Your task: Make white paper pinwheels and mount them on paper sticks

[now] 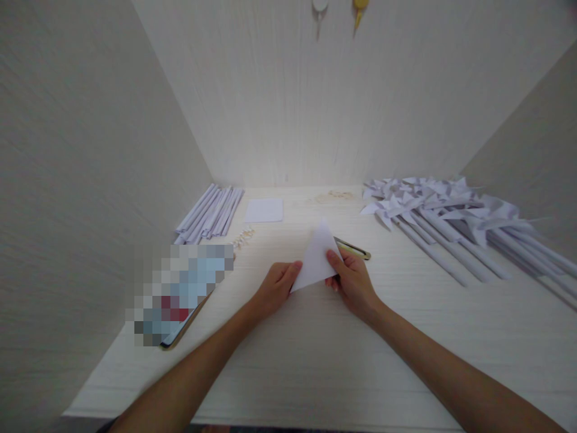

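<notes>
Between my hands, above the middle of the table, is a white sheet of paper [315, 255] folded into a triangle, one corner pointing away from me. My left hand [277, 285] pinches its left corner between thumb and fingers. On the right side, my right hand [354, 279] grips the paper with the thumb on top and fingers underneath. Just beyond my right hand lies a gold-coloured utility knife [358, 249], partly hidden by the hand and paper. A flat white stack or sheet of paper [264, 210] rests farther back on the table.
Rolled paper sticks [211, 210] lie at the back left. Several paper pinwheels on sticks [433, 210] are heaped at the right. A blurred-out phone-like device [184, 300] sits left, near small pale pieces [243, 239]. Walls enclose the table [288, 373]; two hooks [359, 5] hang above.
</notes>
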`<state>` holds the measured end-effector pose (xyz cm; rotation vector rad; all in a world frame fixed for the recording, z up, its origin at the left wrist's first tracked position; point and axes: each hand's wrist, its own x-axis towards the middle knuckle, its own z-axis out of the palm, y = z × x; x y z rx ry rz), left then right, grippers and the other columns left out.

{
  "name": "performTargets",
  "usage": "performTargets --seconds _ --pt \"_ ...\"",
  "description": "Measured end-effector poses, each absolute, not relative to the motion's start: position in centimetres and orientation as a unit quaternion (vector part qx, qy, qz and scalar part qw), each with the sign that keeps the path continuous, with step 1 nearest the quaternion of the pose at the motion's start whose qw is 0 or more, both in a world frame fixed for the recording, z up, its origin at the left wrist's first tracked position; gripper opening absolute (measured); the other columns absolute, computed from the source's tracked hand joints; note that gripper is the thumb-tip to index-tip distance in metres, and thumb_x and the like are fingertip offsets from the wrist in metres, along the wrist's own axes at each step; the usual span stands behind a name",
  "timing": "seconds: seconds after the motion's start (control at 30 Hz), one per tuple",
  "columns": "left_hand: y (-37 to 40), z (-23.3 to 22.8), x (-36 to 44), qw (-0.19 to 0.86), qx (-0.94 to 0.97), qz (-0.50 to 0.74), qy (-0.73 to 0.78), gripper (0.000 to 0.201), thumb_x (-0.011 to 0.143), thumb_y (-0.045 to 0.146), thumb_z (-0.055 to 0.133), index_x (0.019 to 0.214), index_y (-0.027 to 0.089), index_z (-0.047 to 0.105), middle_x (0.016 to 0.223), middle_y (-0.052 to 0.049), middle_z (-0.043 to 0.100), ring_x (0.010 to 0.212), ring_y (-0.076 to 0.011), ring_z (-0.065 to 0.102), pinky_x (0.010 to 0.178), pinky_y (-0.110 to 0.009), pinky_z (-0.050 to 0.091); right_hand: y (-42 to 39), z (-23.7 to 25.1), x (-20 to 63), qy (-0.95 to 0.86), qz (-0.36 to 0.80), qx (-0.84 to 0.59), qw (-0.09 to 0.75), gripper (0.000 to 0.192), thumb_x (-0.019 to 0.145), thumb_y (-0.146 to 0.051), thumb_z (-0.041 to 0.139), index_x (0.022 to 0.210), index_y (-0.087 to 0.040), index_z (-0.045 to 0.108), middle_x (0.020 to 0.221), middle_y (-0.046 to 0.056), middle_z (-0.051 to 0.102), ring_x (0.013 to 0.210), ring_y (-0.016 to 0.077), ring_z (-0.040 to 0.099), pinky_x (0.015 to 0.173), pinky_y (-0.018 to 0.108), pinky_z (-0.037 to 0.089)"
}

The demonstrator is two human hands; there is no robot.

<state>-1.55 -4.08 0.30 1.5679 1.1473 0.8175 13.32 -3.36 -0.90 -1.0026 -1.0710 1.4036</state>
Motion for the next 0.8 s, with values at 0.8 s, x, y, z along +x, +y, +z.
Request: performTargets --seconds 0.8 --pt "-4.34 0.34 -1.43 0.439 0.684 0.326 0.482 0.045 0.078 0.044 0.029 0.042 0.018 0.033 0.035 0.006 0.03 0.035 -0.0056 0.027 0.037 -0.02 0.019 -3.1 -1.1 13.58 -0.431 0.567 -0.428 0.556 0.03 0.072 -0.044 0.055 0.061 -0.016 0.048 0.037 -0.006 0.046 0.029 0.0039 0.036 0.028 0.015 0.024"
